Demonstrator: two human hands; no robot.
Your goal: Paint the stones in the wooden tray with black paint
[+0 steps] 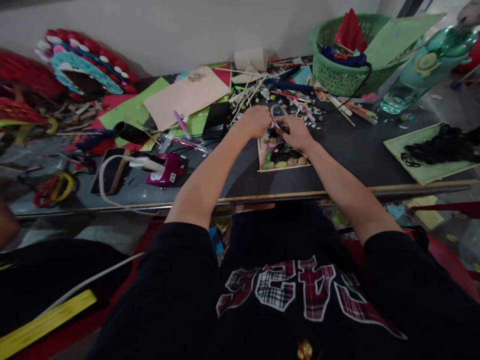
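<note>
My left hand [256,122] is closed, fingers curled in, over the top left corner of a small stick-framed panel [260,159]. Colored pebbles [281,163] and dark pieces fill the panel's lower part. Beside it, my right hand [295,133] curls its fingers and thumb at a clear, loop-shaped thing [276,111] that rises between both hands. What kind of thing the loop is cannot be made out. Whatever the left fingertips pinch is hidden. Both forearms reach over the table's front edge, and the hands cover the panel's upper part.
Behind the hands lie loose sticks [257,90] and paper scraps. A green basket [333,75] and a clear bottle [407,82] stand at the back right. Left are a phone [108,172], purple power adapter [164,171] with white cable, and scissors [54,190]. Another framed panel [416,172] lies right.
</note>
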